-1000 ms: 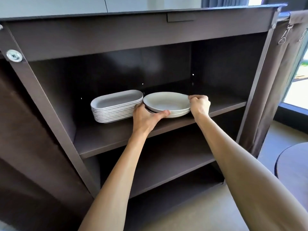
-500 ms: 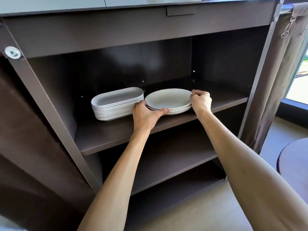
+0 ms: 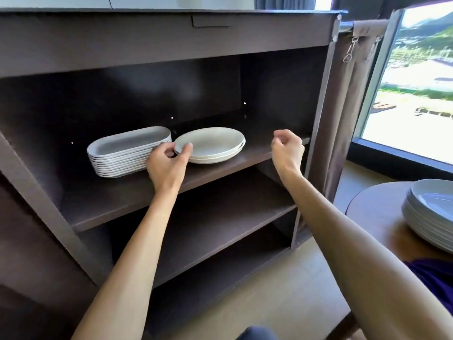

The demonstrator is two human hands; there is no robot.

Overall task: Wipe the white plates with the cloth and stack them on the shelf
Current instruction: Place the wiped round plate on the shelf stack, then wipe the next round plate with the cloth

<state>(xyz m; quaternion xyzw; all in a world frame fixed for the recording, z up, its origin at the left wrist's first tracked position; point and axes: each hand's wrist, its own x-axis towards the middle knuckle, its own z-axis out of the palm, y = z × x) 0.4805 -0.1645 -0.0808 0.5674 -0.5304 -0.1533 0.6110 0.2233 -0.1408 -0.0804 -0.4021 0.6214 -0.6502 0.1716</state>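
Plates are what matters, and they sit in two places. Largest is the dark cabinet (image 3: 171,38), whose upper shelf (image 3: 127,197) carries two piles: a tall stack of oblong dishes (image 3: 127,153) toward the shelf's left end, and just to its right, near the middle of the shelf, a low stack of round white plates (image 3: 210,144), set back from the front edge. The two piles stand close, but I cannot tell whether they touch, since the left hand covers the gap. Off to the right, well apart from the cabinet, a round table (image 3: 375,217) bears a taller pile of unshelved plates (image 3: 431,212) near its right side.

The left hand (image 3: 169,160) is at the left rim of the round stack, its thumb lying against the rim and its fingers loosely curled; it carries nothing. The right hand (image 3: 286,149) hovers above the shelf's front edge, clear to the right of the round stack, fingers loosely curled and holding nothing. No cloth is surely in view; a purple patch at the lower right may be fabric.

I judge a plate has just been set down, with many left to do. The remaining pile lies to the right of and below both hands, so the right hand is much nearer for the reach.
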